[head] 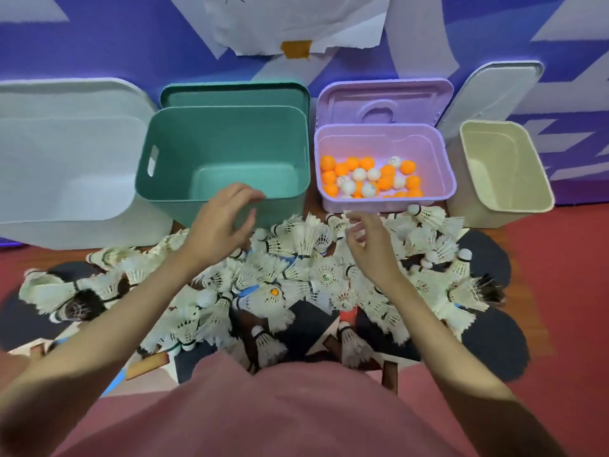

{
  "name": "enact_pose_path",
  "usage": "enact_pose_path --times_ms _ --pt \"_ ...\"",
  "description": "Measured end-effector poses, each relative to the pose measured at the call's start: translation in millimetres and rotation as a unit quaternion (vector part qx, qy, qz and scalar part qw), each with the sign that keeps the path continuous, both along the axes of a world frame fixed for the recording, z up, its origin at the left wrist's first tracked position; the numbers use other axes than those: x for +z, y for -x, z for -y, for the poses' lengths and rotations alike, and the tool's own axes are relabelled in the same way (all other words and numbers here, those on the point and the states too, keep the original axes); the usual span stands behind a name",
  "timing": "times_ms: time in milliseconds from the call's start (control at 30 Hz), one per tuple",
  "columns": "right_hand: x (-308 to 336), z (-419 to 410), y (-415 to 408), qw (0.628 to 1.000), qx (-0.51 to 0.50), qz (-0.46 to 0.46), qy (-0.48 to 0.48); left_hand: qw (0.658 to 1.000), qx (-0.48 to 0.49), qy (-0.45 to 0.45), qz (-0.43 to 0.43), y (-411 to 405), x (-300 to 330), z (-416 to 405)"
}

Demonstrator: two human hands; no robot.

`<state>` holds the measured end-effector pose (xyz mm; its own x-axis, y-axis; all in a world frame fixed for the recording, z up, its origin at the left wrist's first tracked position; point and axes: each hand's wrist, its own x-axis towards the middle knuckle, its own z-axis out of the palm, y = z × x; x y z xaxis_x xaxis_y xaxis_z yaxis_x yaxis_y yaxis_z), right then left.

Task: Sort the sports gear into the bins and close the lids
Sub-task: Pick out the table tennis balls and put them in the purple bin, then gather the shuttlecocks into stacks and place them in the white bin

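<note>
A big pile of white feather shuttlecocks (296, 282) covers the floor in front of me, and one orange ball (274, 291) shows among them. Dark table-tennis paddles (494, 344) lie partly buried under the pile. The green bin (171, 192) stands empty. The purple bin (441, 179) holds several orange and white ping-pong balls (369, 178). My left hand (224, 225) hovers at the green bin's near rim, fingers loosely curled and holding nothing. My right hand (372, 249) is over the pile below the purple bin and pinches the feathers of a shuttlecock (351, 221).
A large white bin (66, 166) stands at the left and a cream bin (514, 206) at the right, both empty. Lids lean on the wall behind them: green lid (234, 94), purple lid (382, 100), white lid (494, 90). The floor is red.
</note>
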<state>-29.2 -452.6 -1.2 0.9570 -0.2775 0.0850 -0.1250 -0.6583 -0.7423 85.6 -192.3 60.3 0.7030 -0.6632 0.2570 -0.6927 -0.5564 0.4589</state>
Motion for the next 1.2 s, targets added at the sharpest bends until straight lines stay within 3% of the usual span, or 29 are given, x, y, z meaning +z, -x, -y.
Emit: enact_pose_path --times_ms 133,233,500,800,1033,1200 --pt "-3.9 -56.7 28.1 0.997 0.036 -0.065 -0.018 0.996 0.084 -0.009 -0.03 31.5 -13.1 -74.0" --pt "-11.1 -95.2 41.3 0.987 0.117 -0.111 0.009 0.988 0.13 -0.044 -0.069 55.4 -37.0 -123.0" --pt "-29.0 -179.6 37.4 0.92 0.315 -0.195 0.125 0.965 0.227 -0.041 -0.124 122.9 -72.9 -198.9" --pt "-41.6 -247.3 -8.0 0.882 0.398 -0.131 0.217 0.952 0.244 -0.029 -0.183 158.7 -94.0 -219.5" --pt "-48.5 -266.9 -33.8 0.797 0.418 -0.102 0.425 0.948 0.249 -0.017 -0.195 160.3 -97.0 -226.5" --pt "-53.7 -264.1 -39.6 0.799 0.431 -0.093 0.409 0.942 0.26 -0.017 -0.21 161.8 -99.2 -236.7"
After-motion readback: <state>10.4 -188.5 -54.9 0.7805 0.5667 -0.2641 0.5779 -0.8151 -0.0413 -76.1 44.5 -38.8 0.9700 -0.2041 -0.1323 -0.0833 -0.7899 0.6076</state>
